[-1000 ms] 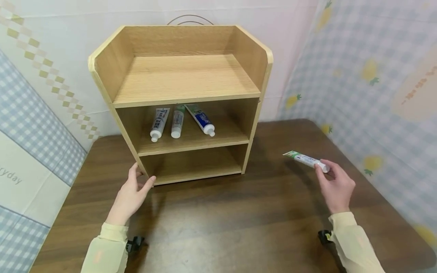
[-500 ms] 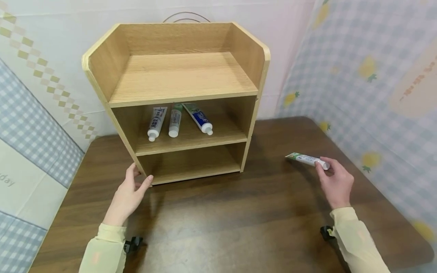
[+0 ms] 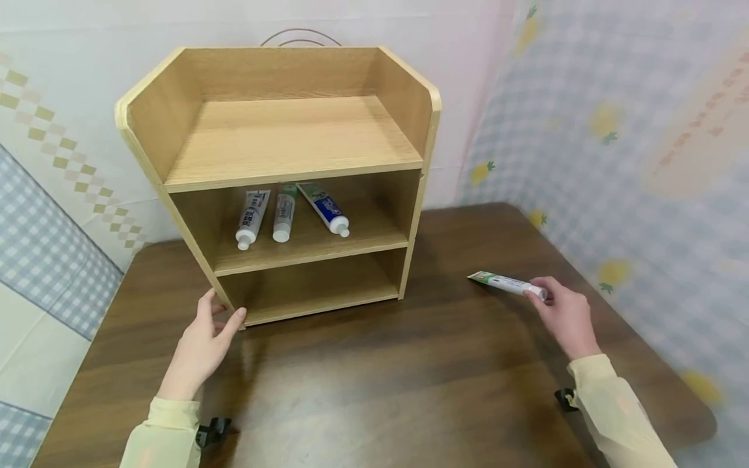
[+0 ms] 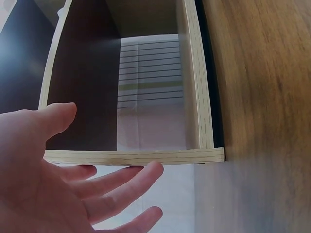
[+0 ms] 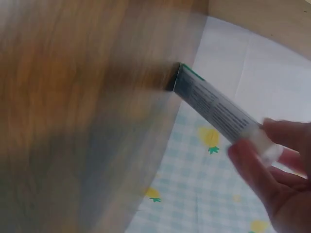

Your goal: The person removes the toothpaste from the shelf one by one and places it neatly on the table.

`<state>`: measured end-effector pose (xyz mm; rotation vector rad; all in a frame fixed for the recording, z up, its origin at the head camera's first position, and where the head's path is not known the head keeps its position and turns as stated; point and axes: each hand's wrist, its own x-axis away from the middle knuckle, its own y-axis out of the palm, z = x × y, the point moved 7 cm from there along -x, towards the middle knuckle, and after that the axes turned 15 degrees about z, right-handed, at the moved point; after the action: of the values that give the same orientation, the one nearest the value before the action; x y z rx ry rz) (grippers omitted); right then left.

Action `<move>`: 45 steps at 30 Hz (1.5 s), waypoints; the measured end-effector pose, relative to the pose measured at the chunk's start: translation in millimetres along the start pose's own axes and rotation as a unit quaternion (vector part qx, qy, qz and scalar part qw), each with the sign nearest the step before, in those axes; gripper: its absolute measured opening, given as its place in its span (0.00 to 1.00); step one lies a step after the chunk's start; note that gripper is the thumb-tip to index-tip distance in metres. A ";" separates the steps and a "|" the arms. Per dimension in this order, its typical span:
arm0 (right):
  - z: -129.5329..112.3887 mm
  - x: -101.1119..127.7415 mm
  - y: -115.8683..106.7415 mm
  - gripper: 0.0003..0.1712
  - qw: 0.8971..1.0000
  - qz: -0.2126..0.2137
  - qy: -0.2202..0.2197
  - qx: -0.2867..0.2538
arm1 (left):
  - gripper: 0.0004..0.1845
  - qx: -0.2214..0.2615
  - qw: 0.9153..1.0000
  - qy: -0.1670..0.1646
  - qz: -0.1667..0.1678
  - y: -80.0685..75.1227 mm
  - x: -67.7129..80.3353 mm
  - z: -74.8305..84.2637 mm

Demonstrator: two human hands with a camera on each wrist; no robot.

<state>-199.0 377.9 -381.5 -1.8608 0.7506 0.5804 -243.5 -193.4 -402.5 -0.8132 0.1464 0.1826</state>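
Note:
A small wooden shelf unit [image 3: 298, 133] stands on the table. My left hand [image 3: 196, 344] is at its lower left side panel, thumb in front and fingers along the outside. In the left wrist view a fingertip touches the panel's edge [image 4: 131, 157], while the thumb stays apart from it. Over the table to the right, my right hand [image 3: 564, 318] pinches a white and green toothpaste tube [image 3: 506, 283] by its cap end, the flat end pointing left. On the middle shelf lie a white tube [image 3: 253, 218], a grey-white tube [image 3: 285, 213] and a blue tube [image 3: 326, 209], caps forward.
The brown table [image 3: 374, 377] extends in front of the unit and to its right. Behind it hangs a pale cloth [image 3: 445, 39], and a checked cloth with pineapples [image 3: 608, 136] hangs on the right. The lower shelf [image 3: 322, 292] sits just above the tabletop.
The head view has turned a little, so the unit appears further left. My right hand keeps its pinch on the toothpaste tube; my left hand stays at the side panel.

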 end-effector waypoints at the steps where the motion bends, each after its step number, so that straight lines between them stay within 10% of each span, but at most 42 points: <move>1: 0.1 -0.8 3.8 0.13 1.000 -0.019 -0.009 0.005 | 0.43 0.000 1.000 -0.001 0.001 0.1 0.2 -1.1; 10: 9.6 5.6 37.0 0.18 0.978 -0.193 -0.059 0.046 | 0.43 0.004 1.000 -0.001 0.000 2.3 -1.4 2.2; 26: 11.3 -3.3 66.0 0.28 0.959 -0.249 -0.094 0.097 | 0.42 0.003 1.000 0.003 0.001 -0.8 -1.3 1.9; 45: 32.2 -7.4 73.1 0.34 0.937 -0.332 -0.019 0.103 | 0.42 -0.002 1.000 0.001 0.010 -3.0 1.3 2.6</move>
<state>-258.6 387.3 -434.3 -1.7558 0.1160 0.0935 -241.4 -193.4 -398.9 -0.8157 0.1564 0.2015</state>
